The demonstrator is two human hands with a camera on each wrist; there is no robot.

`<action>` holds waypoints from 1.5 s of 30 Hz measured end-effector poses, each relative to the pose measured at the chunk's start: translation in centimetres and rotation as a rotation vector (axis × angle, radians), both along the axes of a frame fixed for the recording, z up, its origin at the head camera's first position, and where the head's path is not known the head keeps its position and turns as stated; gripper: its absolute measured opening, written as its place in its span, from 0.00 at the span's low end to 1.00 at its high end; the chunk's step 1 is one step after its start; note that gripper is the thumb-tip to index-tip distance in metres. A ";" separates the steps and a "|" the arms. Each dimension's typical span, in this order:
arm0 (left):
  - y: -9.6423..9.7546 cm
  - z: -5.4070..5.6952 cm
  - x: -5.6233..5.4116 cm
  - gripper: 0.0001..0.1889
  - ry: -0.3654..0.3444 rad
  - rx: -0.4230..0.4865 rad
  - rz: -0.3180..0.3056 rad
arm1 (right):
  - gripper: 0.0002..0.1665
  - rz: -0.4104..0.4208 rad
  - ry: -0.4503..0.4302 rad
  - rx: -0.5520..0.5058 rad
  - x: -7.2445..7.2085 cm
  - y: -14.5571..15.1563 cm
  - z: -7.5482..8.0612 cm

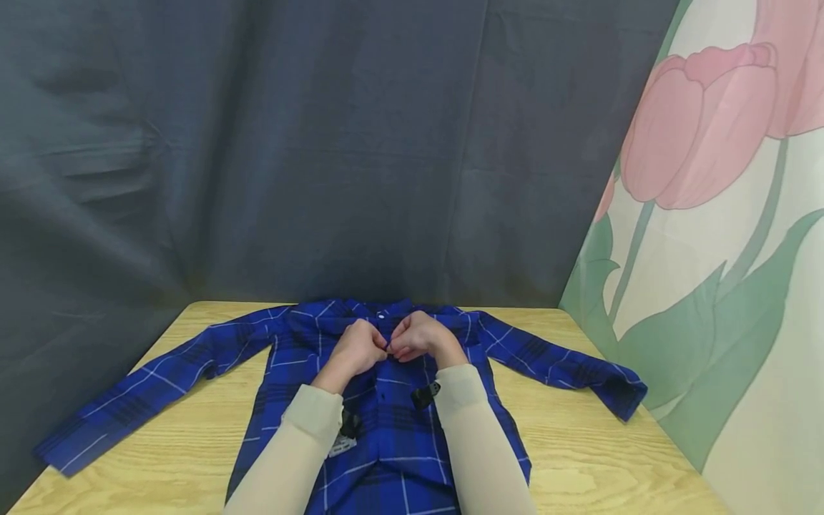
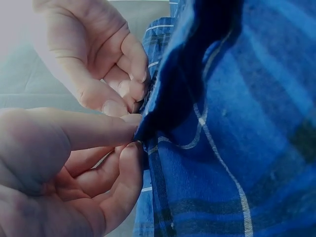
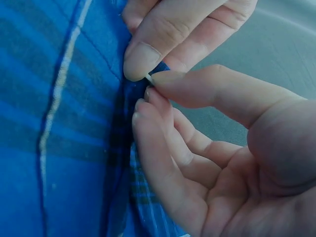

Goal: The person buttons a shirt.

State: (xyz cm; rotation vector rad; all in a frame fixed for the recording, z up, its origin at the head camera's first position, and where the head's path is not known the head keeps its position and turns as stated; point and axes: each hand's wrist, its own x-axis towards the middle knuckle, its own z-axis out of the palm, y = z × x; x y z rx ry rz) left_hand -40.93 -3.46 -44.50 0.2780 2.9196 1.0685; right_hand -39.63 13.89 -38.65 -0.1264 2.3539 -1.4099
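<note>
A blue plaid long-sleeved shirt (image 1: 399, 422) lies front side up with both sleeves spread out. My left hand (image 1: 362, 345) pinches the edge of its front placket (image 2: 148, 118) between thumb and fingers, below the collar. Opposite it, my right hand (image 1: 418, 337) pinches a small pale button (image 3: 149, 78), seen edge-on in the right wrist view. The fingertips of the two hands meet at the cloth, which is lifted a little there. Fingers partly hide the buttonhole area. Another white button (image 1: 381, 315) shows at the collar.
The shirt lies on a light wood-grain table (image 1: 579, 465). A dark grey curtain (image 1: 360, 157) hangs behind it, and a tulip-patterned cloth (image 1: 708, 236) on the right. A whitish printed label (image 1: 342, 446) shows near the left wrist.
</note>
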 end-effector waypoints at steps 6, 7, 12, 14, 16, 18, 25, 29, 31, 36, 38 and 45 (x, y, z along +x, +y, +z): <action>0.1 3.1 3.0 0.02 0.007 0.005 0.018 | 0.10 -0.011 -0.001 -0.004 0.0 -0.1 0.0; 0.1 3.3 3.3 0.02 0.007 0.010 0.020 | 0.10 -0.008 0.001 -0.003 -0.1 0.0 0.0; 0.1 4.1 4.3 0.03 -0.004 0.074 0.026 | 0.11 0.010 0.010 -0.007 -0.2 0.4 0.0; -0.1 4.1 4.4 0.05 -0.027 0.137 0.013 | 0.12 0.019 0.020 -0.006 -0.2 0.7 0.1; -0.4 4.0 4.4 0.07 -0.075 0.227 0.000 | 0.12 0.028 0.030 -0.011 -0.3 1.0 0.1; -0.6 3.8 4.2 0.09 -0.137 0.323 -0.005 | 0.13 0.051 0.048 -0.015 -0.3 1.2 0.1; -0.9 3.0 3.6 0.07 -0.261 0.465 0.035 | 0.13 0.154 0.102 -0.032 -0.7 1.6 -0.1; -1.1 3.2 3.7 0.07 -0.260 0.442 0.009 | 0.13 0.177 0.127 0.003 -0.8 1.5 -0.3; -1.3 3.3 3.8 0.06 -0.270 0.430 -0.026 | 0.13 0.182 0.144 0.030 -0.8 1.4 -0.4; -2.1 3.8 4.0 0.08 -0.390 0.358 -0.167 | 0.11 0.193 0.212 0.114 -1.0 0.9 -0.7; -2.3 3.9 4.2 0.09 -0.446 0.277 -0.254 | 0.10 0.193 0.236 0.148 -1.0 0.8 -0.6; -2.2 5.0 4.8 0.16 -0.523 0.105 -0.513 | 0.05 0.207 0.305 0.165 0.1 0.4 1.6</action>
